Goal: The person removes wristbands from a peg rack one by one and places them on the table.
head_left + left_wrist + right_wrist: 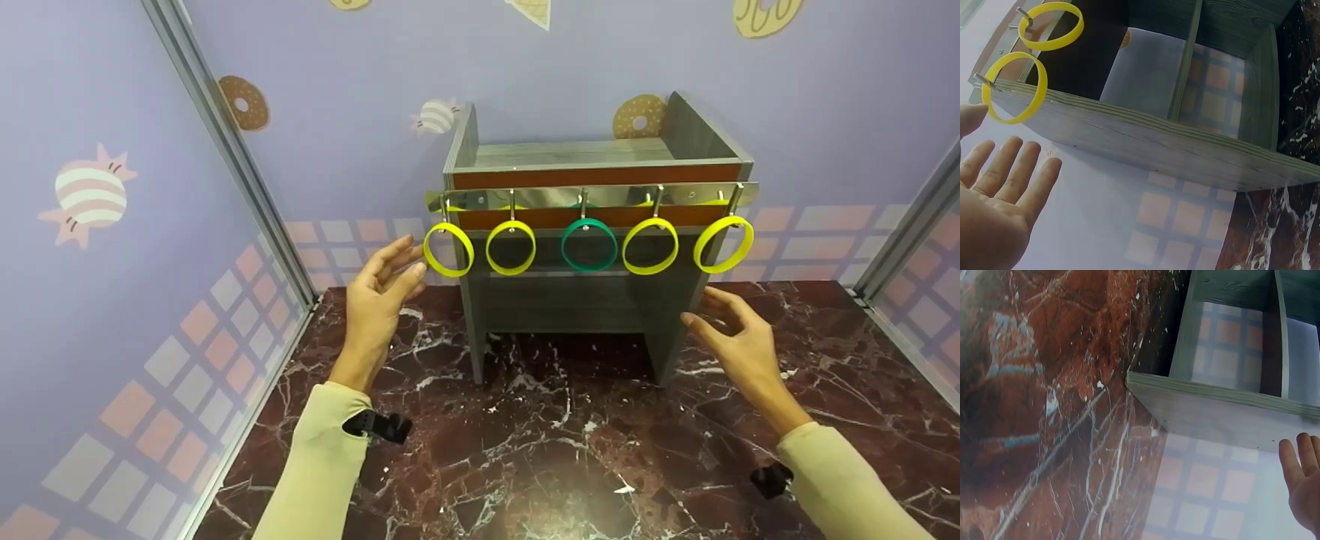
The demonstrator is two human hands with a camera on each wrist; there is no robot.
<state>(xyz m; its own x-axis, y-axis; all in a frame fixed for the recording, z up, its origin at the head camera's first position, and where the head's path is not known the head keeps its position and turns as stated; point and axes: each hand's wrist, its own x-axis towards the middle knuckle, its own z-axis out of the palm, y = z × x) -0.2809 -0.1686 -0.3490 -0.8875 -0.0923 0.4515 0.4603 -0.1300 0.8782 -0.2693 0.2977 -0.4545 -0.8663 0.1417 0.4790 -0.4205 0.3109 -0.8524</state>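
Obs.: 5 thin round bands hung in a row from a shiny metal rail (pixel 544 199), one per hook (pixel 658 201). 4 are yellow; mid one, the teal ring (pixel 590 268), is alone in colour. Outer yellow ring (pixel 454 274) at row's 9 o'clock end; far yellow ring (pixel 718 268) at 3.

Rail runs across upper front of grey wood-grain shelf unit (pixel 570 304), over a red-brown strip (pixel 596 176). Unit stands upright at 12 on counter.

L hand (pixel 379 289): at approx. 8 o'clock of outer yellow ring, just beside it; grip loosely spread, holds nothing; contact w/ ring unclear. R hand (pixel 739 334): at approx. 4 of unit, nr. its side; grip relaxed, thumb apart from fingers, nothing held.

Counter (pixel 525 457): dk red marble-look, white veins, glossy glare at 6.

Rm: lilac back wall (pixel 525 75), doughnut/sweet prints, pink-white tile pattern low down; metal corner post (pixel 225 142) at 10.
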